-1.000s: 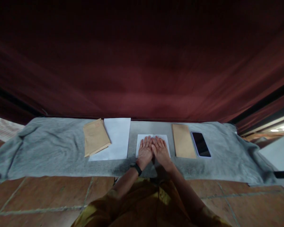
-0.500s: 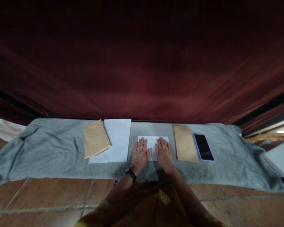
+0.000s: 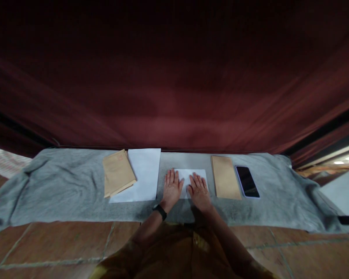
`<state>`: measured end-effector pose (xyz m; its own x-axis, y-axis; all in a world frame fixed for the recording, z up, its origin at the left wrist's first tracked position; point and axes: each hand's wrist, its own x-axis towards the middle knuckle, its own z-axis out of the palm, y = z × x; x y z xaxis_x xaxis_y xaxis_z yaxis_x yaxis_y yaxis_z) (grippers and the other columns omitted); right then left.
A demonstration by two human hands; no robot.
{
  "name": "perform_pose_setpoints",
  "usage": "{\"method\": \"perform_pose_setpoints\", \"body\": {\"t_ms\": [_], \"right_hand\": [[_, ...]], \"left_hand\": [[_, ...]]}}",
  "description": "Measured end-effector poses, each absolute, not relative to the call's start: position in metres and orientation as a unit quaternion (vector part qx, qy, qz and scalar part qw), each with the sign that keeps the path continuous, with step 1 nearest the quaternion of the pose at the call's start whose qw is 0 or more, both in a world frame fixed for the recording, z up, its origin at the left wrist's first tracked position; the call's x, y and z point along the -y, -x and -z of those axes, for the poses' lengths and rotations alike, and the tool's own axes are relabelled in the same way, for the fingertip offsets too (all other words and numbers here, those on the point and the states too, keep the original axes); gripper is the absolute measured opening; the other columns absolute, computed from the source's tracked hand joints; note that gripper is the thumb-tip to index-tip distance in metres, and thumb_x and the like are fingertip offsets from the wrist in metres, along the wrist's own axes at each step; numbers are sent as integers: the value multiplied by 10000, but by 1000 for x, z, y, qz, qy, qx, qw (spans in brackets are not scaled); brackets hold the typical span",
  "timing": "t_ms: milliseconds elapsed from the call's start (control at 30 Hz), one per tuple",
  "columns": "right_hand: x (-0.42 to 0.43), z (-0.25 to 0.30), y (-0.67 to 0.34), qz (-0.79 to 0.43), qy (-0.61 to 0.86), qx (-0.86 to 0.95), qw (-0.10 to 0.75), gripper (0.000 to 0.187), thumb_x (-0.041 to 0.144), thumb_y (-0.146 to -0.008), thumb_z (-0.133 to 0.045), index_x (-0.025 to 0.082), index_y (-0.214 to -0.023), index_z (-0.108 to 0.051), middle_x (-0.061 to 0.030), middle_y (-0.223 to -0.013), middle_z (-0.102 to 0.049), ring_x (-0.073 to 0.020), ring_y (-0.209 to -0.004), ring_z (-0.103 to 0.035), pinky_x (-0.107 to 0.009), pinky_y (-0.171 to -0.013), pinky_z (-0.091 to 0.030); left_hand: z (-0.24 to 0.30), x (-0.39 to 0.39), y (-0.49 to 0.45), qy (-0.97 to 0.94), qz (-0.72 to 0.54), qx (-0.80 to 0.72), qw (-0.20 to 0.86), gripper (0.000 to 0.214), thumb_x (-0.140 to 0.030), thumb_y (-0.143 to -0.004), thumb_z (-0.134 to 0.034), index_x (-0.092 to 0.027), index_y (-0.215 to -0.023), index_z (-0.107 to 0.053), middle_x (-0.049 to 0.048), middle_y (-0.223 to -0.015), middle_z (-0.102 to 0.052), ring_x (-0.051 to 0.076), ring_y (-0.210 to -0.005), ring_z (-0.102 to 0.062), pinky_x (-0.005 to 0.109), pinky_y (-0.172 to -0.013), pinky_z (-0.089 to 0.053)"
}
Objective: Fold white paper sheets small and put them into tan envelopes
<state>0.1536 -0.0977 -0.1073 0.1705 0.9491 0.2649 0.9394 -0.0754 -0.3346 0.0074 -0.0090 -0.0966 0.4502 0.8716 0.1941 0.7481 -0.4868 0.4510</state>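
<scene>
A small white sheet of paper (image 3: 186, 176), seemingly folded, lies flat in front of me on grey cloth. My left hand (image 3: 172, 189) rests flat at its left edge, fingers stretched out and thumb apart. On the right part of the sheet lies my right hand (image 3: 199, 192), palm down with its fingers spread. Both hands hide much of the paper's lower half. Just right of my right hand sits a stack of brown envelopes (image 3: 226, 178). To the left, a larger white sheet (image 3: 148, 174) lies partly under other brown envelopes (image 3: 118, 172).
A phone (image 3: 247, 182) with a pale purple edge lies right of the envelope stack. Grey cloth (image 3: 66, 190) covers the long, narrow surface, wrinkled at both ends. A dark red fabric (image 3: 174, 97) rises behind it. Terracotta tiles (image 3: 66, 240) show below the front edge.
My left hand has shifted slightly left to the paper's edge, showing more of the sheet between the hands. My right hand's fingers have spread and tilted. The view has shifted a little.
</scene>
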Motion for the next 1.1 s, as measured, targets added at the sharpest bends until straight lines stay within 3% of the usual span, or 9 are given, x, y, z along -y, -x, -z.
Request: {"method": "perform_pose_setpoints", "body": {"t_ms": [67,200,400,533,633,733,867,1000,1100], "right_hand": [[114,106,-151,-15,727,654,210,490,262,-1044,-435,167,-1523,-481,-153,-1599,-457,-295,-1500,-385,-542,-1231,-279],[153,103,-143,-20,711,674,197,498,251,-1020,-492,230,-1517,-490,-133,-1581,-487,-302,-1480,-417,-568,-1208,-314],[178,105,-143,-8,738,649,185,498,272,-1007,-520,245,-1504,-513,-124,-1585,-485,-318,-1486,-407,-563,-1197,-334],[175,108,-147,-7,733,649,203,498,256,-1003,-494,217,-1499,-511,-147,-1591,-469,-324,-1482,-408,-577,-1193,-343],[174,113,-147,-18,719,650,246,521,237,-1007,-439,189,-1524,-474,-153,-1601,-450,-319,-1503,-374,-574,-1207,-335],[172,118,-146,-55,707,628,321,560,277,-1003,-422,191,-1557,-418,-149,-1631,-398,-311,-1519,-348,-562,-1200,-364],[162,122,-151,-129,714,510,462,621,389,-976,-458,162,-1553,-410,-184,-1634,-365,-320,-1499,-377,-548,-1174,-407],[153,121,-160,-270,697,351,564,581,484,-869,-584,211,-1382,-603,-138,-1385,-625,-293,-1285,-580,-507,-1105,-472],[152,119,-164,-383,647,258,607,526,498,-789,-663,251,-1253,-689,-68,-1107,-729,-251,-1014,-675,-434,-911,-577]], "left_hand": [[85,-7,-17,-852,-181,-464,162,534,-311,-1026,-416,-181,-1544,-426,144,-1626,-419,296,-1563,-261,529,-1277,-174],[63,-37,-34,-869,-108,-430,221,461,-168,-957,-474,-135,-1409,-559,194,-1500,-539,312,-1439,-448,486,-1216,-302],[57,-52,-37,-847,-114,-436,282,300,-160,-813,-667,-182,-1111,-690,169,-1313,-646,343,-1337,-509,513,-1189,-305],[62,-55,-26,-802,-144,-455,360,170,-143,-716,-718,-204,-873,-696,129,-1103,-713,325,-1262,-562,441,-1132,-375],[67,-53,-15,-747,-164,-472,438,98,-187,-679,-728,-225,-695,-639,53,-791,-687,289,-1004,-664,368,-916,-496],[71,-46,-2,-678,-187,-479,525,147,-273,-663,-736,-217,-642,-601,-11,-597,-584,225,-710,-645,307,-684,-488],[68,-31,12,-582,-229,-462,629,247,-365,-642,-769,-182,-762,-654,10,-688,-662,174,-624,-622,273,-608,-455],[66,-17,21,-506,-241,-453,694,361,-371,-579,-827,-162,-846,-702,48,-736,-710,183,-616,-638,290,-598,-467],[69,-10,21,-467,-249,-459,714,380,-401,-566,-864,-158,-807,-701,55,-708,-709,187,-609,-637,297,-591,-466]]}}
